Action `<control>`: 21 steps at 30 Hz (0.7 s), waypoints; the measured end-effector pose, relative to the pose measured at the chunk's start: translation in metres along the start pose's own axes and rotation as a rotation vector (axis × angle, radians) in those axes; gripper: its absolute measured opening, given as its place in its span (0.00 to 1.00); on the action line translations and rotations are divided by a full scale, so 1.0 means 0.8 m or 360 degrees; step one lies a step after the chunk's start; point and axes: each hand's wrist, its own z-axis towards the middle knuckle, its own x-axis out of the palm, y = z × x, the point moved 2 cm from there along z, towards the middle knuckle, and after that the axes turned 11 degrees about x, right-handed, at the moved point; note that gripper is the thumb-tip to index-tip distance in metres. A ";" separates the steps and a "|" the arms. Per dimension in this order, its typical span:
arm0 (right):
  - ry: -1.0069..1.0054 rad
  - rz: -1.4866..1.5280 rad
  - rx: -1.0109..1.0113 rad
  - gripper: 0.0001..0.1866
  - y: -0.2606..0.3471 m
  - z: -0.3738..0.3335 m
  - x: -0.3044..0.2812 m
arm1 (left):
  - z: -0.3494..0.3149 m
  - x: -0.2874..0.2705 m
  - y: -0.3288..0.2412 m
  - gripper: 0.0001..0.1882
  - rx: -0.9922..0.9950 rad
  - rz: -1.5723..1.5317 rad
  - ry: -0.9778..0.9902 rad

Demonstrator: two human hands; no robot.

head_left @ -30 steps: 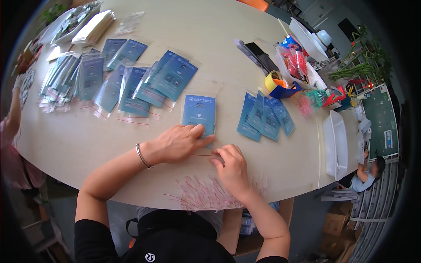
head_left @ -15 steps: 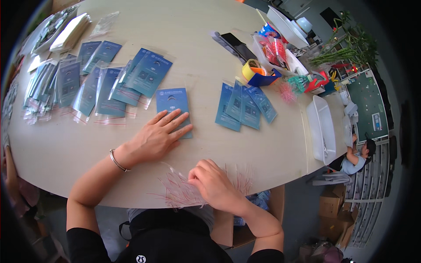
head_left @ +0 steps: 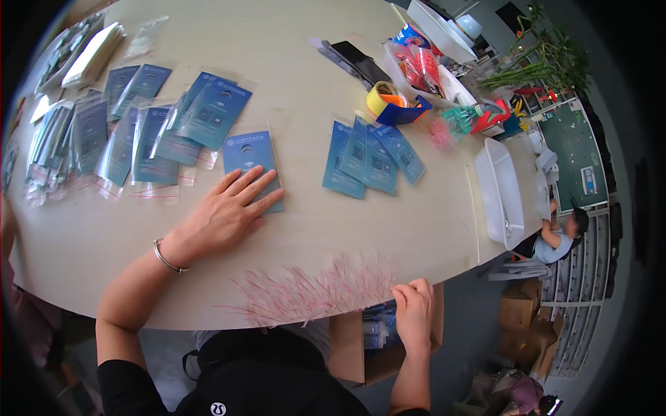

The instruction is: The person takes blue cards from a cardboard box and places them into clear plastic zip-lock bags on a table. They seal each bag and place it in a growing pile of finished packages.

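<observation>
My left hand [head_left: 227, 211] lies flat, fingers spread, over the lower part of a blue printed card [head_left: 249, 150] in a clear sleeve. At the table's near edge, clear plastic bags with red lines [head_left: 312, 291] lie in an overlapping spread. My right hand [head_left: 415, 312] is closed in a pinch at the right end of this spread; whatever its fingertips hold is too small to make out. Several blue cards in clear red-lined bags [head_left: 214, 114] overlap at the left. Another fan of blue cards [head_left: 374, 156] rests right of centre.
A white tray [head_left: 501, 194] stands at the right table edge. Beyond the card fan are yellow tape on a blue dispenser [head_left: 402, 109], a black phone [head_left: 361, 62] and a bin of red packets [head_left: 422, 69]. Below the edge sits an open cardboard box [head_left: 347, 347]. A person [head_left: 555, 239] sits far right.
My right hand has moved right, from over the bags to their right end, leaving more of the red-lined spread visible. My left hand stays on the card. The whole view has shifted slightly.
</observation>
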 end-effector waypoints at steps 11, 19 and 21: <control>0.0270 0.0599 -0.0541 0.19 0.154 0.137 0.100 | -0.005 0.000 0.005 0.29 -0.0026 -0.0381 -0.0144; 0.0145 0.0540 -0.1491 0.13 0.178 0.151 0.117 | -0.008 -0.001 0.007 0.15 0.0066 -0.0310 -0.0191; -0.0006 0.0407 -0.1634 0.09 0.180 0.145 0.117 | -0.008 -0.007 0.005 0.14 0.0061 -0.0340 -0.0187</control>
